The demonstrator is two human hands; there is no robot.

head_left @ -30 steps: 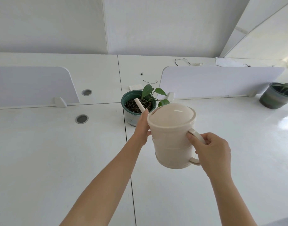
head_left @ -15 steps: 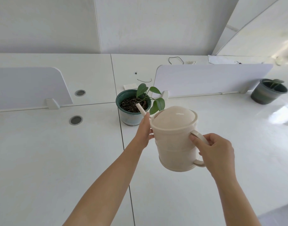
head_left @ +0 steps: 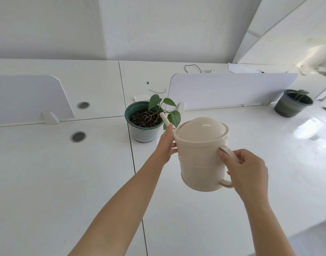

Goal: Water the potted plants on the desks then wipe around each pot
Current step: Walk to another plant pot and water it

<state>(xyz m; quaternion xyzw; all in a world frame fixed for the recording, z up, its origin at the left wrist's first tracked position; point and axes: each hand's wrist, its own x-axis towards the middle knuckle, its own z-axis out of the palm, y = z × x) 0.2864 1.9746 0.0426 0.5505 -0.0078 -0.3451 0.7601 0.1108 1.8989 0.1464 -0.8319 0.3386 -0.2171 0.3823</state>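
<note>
Can (head_left: 201,156), cream plastic with a domed lid, hangs tilted above the table (head_left: 47,182), its thin spout (head_left: 165,120) reaching toward 11 o'clock over the soil of the near pot (head_left: 142,132). Right hand (head_left: 249,170) has its grip closed round the handle; left hand (head_left: 166,145) has fingers closed on the can's front by the spout base, steadying it. Rigid and smooth, it likely weighs little but for the water inside, so handle plus a front support looks the sound hold. A second pot (head_left: 291,105) sits at 2 o'clock, well apart. The glossy white table would show drips. White dividers (head_left: 232,89) and bare walls lie beyond.
</note>
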